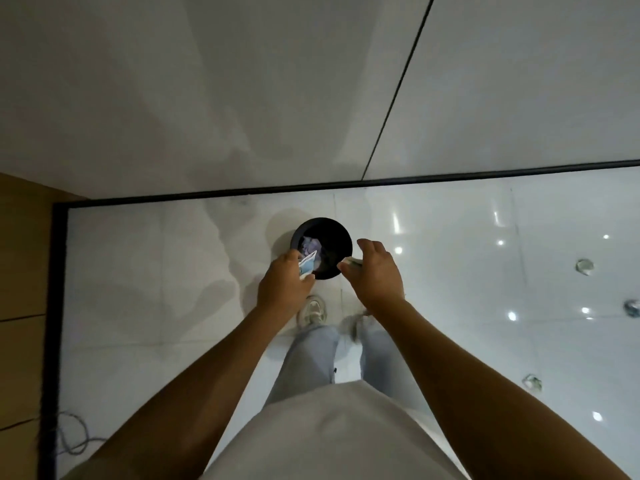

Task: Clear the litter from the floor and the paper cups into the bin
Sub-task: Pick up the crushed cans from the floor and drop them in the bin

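Observation:
A round black bin (337,226) stands on the white tiled floor by the wall, with crumpled paper (311,244) inside. My left hand (283,286) holds a white and blue piece of litter (307,265) over the bin's near left rim. My right hand (375,271) is over the near right rim and pinches a small pale scrap (354,261) between thumb and fingers. Three crumpled pieces of litter lie on the floor at the right: one (584,266), one (631,307) at the frame edge, and one (532,382) nearer me.
The wall (242,98) rises just behind the bin, with a black skirting strip at its foot. A wooden panel (24,271) runs along the left. A thin cable (71,439) lies coiled at the lower left. My feet stand just short of the bin.

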